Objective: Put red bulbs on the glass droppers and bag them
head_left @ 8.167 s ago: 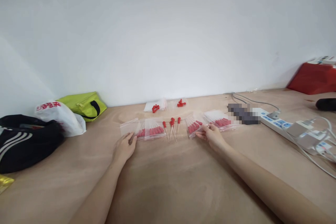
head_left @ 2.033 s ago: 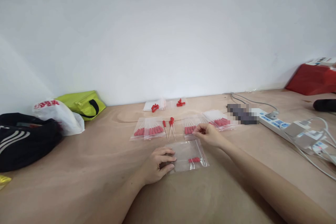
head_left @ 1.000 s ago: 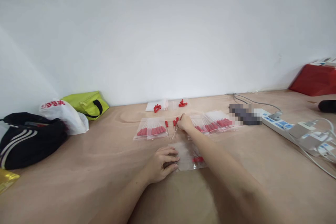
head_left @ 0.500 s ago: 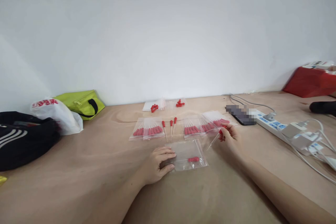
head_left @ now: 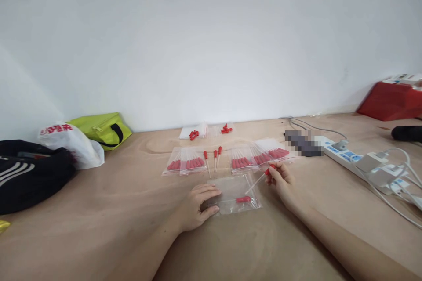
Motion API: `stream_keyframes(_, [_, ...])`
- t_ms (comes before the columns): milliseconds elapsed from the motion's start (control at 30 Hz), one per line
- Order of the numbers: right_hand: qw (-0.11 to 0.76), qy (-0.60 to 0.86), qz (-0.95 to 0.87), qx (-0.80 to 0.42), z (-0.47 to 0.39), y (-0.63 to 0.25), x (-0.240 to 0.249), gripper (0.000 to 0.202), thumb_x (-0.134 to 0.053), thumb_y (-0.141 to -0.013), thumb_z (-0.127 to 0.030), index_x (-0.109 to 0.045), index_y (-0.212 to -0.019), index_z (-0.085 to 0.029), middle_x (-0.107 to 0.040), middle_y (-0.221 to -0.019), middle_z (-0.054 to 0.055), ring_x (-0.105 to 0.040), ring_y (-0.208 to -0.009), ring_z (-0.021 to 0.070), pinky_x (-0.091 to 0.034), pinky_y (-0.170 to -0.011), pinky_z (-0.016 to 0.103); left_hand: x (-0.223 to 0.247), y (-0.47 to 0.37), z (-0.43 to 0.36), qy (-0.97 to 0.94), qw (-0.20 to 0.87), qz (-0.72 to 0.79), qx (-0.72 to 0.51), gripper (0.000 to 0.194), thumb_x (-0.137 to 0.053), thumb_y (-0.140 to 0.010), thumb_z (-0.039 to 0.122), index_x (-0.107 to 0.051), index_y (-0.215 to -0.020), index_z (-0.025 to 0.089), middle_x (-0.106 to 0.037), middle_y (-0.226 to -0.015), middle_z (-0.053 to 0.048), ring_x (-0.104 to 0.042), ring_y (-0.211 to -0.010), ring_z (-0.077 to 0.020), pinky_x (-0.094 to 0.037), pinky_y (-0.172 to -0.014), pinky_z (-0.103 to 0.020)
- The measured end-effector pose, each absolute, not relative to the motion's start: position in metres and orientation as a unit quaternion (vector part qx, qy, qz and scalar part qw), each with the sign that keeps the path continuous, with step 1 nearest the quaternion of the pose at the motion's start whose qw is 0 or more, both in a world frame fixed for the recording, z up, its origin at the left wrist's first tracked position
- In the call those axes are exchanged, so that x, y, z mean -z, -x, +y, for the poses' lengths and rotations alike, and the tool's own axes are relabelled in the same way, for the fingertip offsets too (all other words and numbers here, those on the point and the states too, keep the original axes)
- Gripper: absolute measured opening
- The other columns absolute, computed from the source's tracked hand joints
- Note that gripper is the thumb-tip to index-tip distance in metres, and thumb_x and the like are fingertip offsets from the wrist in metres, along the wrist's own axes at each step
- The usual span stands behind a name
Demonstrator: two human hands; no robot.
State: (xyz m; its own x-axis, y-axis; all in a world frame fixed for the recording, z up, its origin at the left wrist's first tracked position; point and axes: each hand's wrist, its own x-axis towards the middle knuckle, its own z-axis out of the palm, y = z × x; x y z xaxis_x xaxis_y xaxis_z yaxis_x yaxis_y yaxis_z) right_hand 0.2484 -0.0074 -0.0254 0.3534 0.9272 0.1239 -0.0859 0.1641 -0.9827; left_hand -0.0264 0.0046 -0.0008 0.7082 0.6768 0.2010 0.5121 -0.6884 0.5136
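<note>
A clear zip bag (head_left: 227, 182) lies flat with one red-bulbed dropper (head_left: 243, 199) inside. My left hand (head_left: 199, 206) rests on its left end, fingers and thumb over the plastic. Between the fingertips of my right hand (head_left: 281, 182) is the red bulb of another dropper (head_left: 256, 183); its thin tip points down-left over the bag's right part. Behind the bag, three loose droppers (head_left: 215, 154) lie side by side. Filled bags of droppers flank them, some at the left (head_left: 184, 162) and several at the right (head_left: 259, 156).
Farther back are small bags with loose red bulbs (head_left: 194, 135). A blurred dark phone (head_left: 305, 145), a white power strip (head_left: 343, 156) and cables lie at the right. At the left are a black bag (head_left: 33, 175), a white plastic bag (head_left: 69, 145) and a green bag (head_left: 102, 129).
My right hand has moved left with its dropper, bringing the tip over the clear bag. My left hand has stayed on the bag.
</note>
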Motion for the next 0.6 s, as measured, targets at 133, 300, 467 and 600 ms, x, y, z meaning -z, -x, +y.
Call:
stream_keyframes(133, [0.652,0.548,-0.402,-0.336,-0.002,-0.270,0.027,0.031,-0.055,-0.070,-0.046,-0.047,-0.087,-0.022,-0.050,-0.063,-0.003,-0.045,-0.048,0.0102,-0.038,-0.045,0.025,0.001,0.026,0.005,-0.901,0.211,0.329,-0.190,0.035,-0.054,-0.078,0.030,-0.055,-0.112,0.022,-0.059,-0.112,-0.005,-0.048,-0.110,-0.0213,-0.037,-0.096,-0.039])
stream_keyframes(300, [0.640,0.557,-0.409,-0.334,0.000,-0.270,0.027,0.032,-0.054,-0.070,-0.047,-0.046,-0.088,-0.022,-0.050,-0.065,-0.002,-0.046,-0.050,0.0112,-0.039,-0.046,0.026,-0.001,0.026,0.005,-0.902,0.207,0.332,-0.182,0.035,-0.054,-0.078,0.030,-0.055,-0.112,0.022,-0.060,-0.112,-0.005,-0.048,-0.110,-0.0211,-0.037,-0.095,-0.039])
stream_keyframes(467, [0.619,0.530,-0.424,-0.395,-0.012,-0.246,0.022,0.034,-0.056,-0.069,-0.049,-0.043,-0.086,-0.022,-0.052,-0.066,-0.003,-0.047,-0.047,0.0093,-0.039,-0.046,0.024,-0.003,0.025,0.003,-0.899,0.204,0.342,-0.183,0.038,-0.054,-0.077,0.030,-0.053,-0.114,0.022,-0.058,-0.114,-0.005,-0.049,-0.109,-0.0212,-0.038,-0.095,-0.038])
stream_keyframes(600, [0.560,0.491,-0.475,-0.469,-0.024,-0.233,0.019,0.034,-0.058,-0.069,-0.048,-0.041,-0.083,-0.022,-0.051,-0.061,-0.006,-0.041,-0.039,0.0057,-0.032,-0.038,0.020,-0.004,0.025,0.001,-0.893,0.204,0.356,-0.186,0.041,-0.054,-0.077,0.030,-0.050,-0.117,0.023,-0.055,-0.118,-0.005,-0.049,-0.109,-0.0211,-0.039,-0.094,-0.038])
